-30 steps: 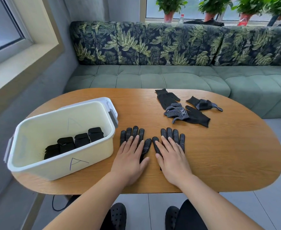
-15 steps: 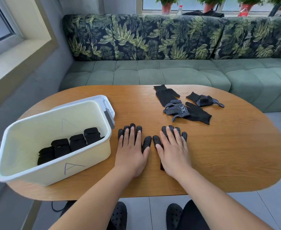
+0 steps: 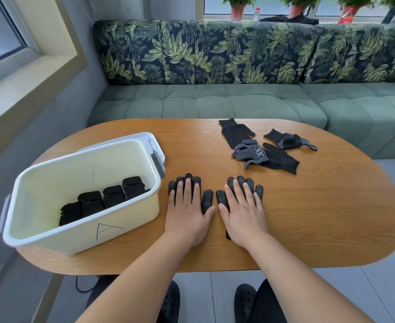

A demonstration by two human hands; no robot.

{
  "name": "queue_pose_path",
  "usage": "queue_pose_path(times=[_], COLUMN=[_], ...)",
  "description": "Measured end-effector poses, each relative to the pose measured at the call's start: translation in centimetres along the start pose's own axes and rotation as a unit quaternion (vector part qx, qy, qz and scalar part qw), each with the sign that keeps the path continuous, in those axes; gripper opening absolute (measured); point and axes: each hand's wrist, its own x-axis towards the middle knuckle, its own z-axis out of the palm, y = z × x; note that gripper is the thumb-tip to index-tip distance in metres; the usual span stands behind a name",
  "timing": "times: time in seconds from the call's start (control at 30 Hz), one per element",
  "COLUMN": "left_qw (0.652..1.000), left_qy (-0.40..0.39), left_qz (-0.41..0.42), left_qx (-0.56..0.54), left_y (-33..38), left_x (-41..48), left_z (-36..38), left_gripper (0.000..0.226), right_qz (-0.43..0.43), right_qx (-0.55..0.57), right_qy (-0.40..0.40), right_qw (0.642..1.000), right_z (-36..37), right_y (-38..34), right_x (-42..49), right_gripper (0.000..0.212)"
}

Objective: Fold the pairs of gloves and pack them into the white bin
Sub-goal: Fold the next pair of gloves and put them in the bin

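Left hand (image 3: 187,213) and right hand (image 3: 243,215) both lie flat, fingers straight and slightly spread, palms pressing down; nothing pinched.

Under each hand is one glove of the pair: left glove (image 3: 207,199) and right glove (image 3: 259,191), dotted side up on the table (image 3: 331,217), side by side with thumbs nearly touching; only their fingertips and thumbs show past the hands.

Judged step: smoothing the pair before stacking and folding.

Risks from here:
- the cuffs are hidden under the wrists, so a bunched cuff could go unnoticed; the fold would then come out lumpy;
- the dots look grippy; dragging one glove over the other may snag and skew the alignment;
- knit fabric is likely springy; a loose fold may open on the way to the bin.

White bin (image 3: 86,231) stands just left of the left hand; a sweeping elbow could nudge it. Folded bundles (image 3: 103,201) sit in a row on its floor; a careless drop could disturb that row.

Farther off, loose gloves (image 3: 261,155) lie tangled in a heap, one overlapping another; mismatched pairing is possible there.
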Motion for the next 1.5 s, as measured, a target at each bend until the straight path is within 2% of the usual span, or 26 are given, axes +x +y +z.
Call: queue_pose_path(times=[0.17,0.27,0.33,0.43,0.5,0.57,0.67,0.83,1.03,1.13,1.2,1.3,1.5], left_qw=[1.0,0.995,0.987,0.979,0.982,0.982,0.982,0.98,0.978,0.977,0.972,0.957,0.95], left_qy=[0.014,0.08,0.118,0.08,0.029,0.01,0.008,0.056,0.042,0.066,0.111,0.173,0.2], left_qz=[-0.002,0.019,0.068,0.157,0.184,0.189,0.184,0.189,0.204,0.202,0.202,0.213,0.207], left_qx=[-0.021,-0.058,-0.089,-0.097,-0.043,0.009,0.041,0.022,0.013,-0.004,-0.046,-0.092,-0.123], left_y=[0.1,-0.4,-1.1,-2.5,-3.1,-3.1,-2.6,-2.8,-2.8,-2.7,-2.8,-3.1,-3.7], left_x=[-1.5,-2.7,-3.8,-5.4,-6.2,-6.4,-6.4,-7.0,-7.0,-7.1,-7.4,-7.8,-7.4], left_z=[-0.3,-0.9,-1.1,-0.6,-0.2,0.0,-0.1,-0.1,0.0,-0.1,-0.2,-0.1,0.2], left_gripper=[0.085,0.076,0.068,0.065,0.069,0.075,0.08,0.074,0.074,0.073,0.068,0.046,0.023], right_qz=[-0.031,-0.086,-0.119,-0.127,-0.125,-0.13,-0.15,-0.143,-0.167,-0.167,-0.16,-0.154,-0.163], right_qx=[0.041,0.094,0.11,0.09,0.051,0.037,0.047,0.081,0.089,0.098,0.096,0.1,0.115], right_qy=[0.021,0.07,0.091,0.084,0.07,0.063,0.078,0.17,0.16,0.175,0.194,0.212,0.208], right_qw=[0.998,0.989,0.982,0.984,0.988,0.989,0.984,0.972,0.969,0.965,0.963,0.96,0.957], right_z=[0.2,0.0,0.2,0.8,1.1,1.2,1.2,1.2,1.2,1.0,0.9,1.0,1.2], right_y=[0.4,1.3,1.7,1.8,1.6,1.5,1.6,1.4,1.6,1.5,1.5,1.4,1.6], right_x=[-0.8,-1.9,-3.1,-4.8,-5.2,-5.2,-5.4,-6.3,-6.1,-6.3,-6.6,-6.7,-6.4], right_gripper=[0.065,0.06,0.059,0.059,0.063,0.064,0.06,0.043,0.042,0.04,0.036,0.029,0.03])
